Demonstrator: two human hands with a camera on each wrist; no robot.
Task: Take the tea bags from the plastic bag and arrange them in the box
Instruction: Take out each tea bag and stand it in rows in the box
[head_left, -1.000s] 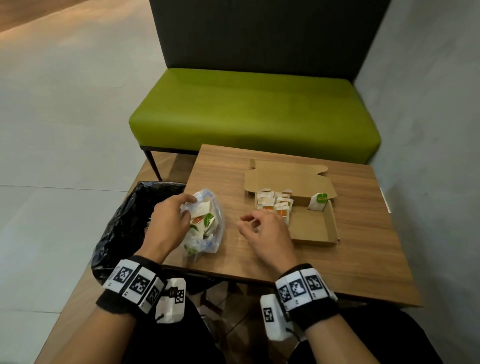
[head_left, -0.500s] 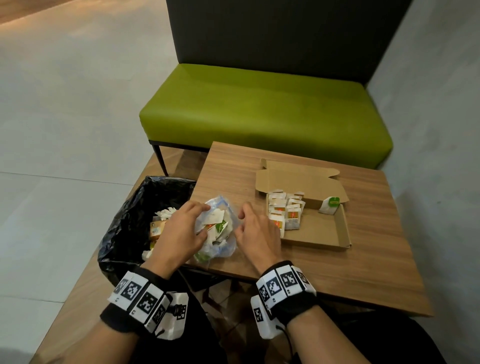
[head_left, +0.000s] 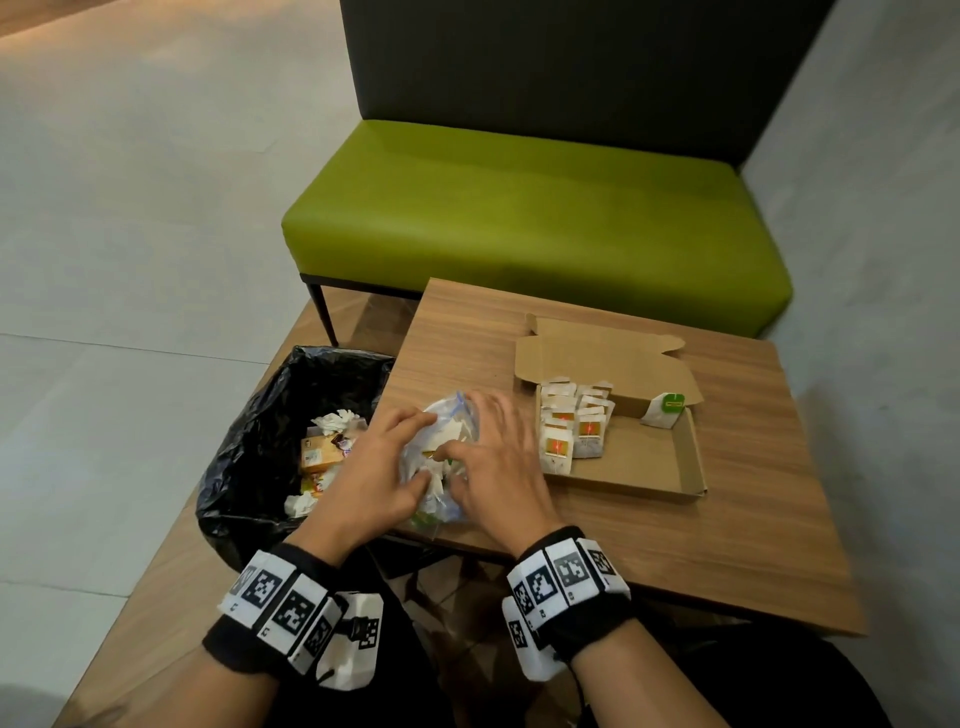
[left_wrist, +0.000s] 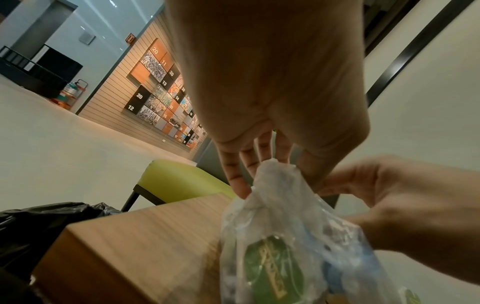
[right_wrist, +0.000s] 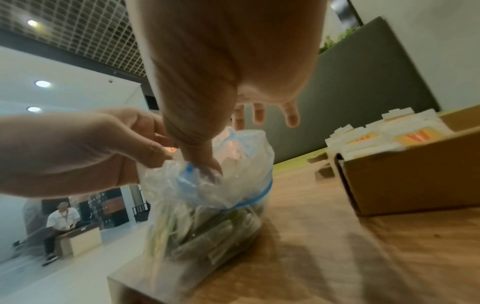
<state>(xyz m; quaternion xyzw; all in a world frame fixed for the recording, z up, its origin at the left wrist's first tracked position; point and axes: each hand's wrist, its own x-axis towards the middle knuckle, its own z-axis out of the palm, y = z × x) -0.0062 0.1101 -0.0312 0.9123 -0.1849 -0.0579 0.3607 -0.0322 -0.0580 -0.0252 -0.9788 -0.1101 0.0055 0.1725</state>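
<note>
A clear plastic bag (head_left: 441, 449) with a blue zip strip stands near the front-left corner of the wooden table (head_left: 701, 545), stuffed with tea bags. My left hand (head_left: 410, 452) pinches the crumpled bag (left_wrist: 285, 236) at its top edge between fingers and thumb. My right hand (head_left: 467, 441) lies over the bag from the right. Its thumb dips into the bag (right_wrist: 213, 205) mouth, the other fingers (right_wrist: 259, 115) straight above it. The open cardboard box (head_left: 649, 462) lies just right, with rows of orange-label tea bags (head_left: 571, 426) at its left end and one green-label tea bag (head_left: 665, 408) against the lid.
A bin lined with a black bag (head_left: 270, 415) holding paper rubbish stands left of the table, under my left forearm. A green bench (head_left: 535, 208) stands behind the table. A grey wall runs along the right. A seated person (right_wrist: 61, 218) is far off.
My right hand has moved left from beside the box onto the plastic bag, and its thumb has gone into the mouth. My left hand has stayed on the bag.
</note>
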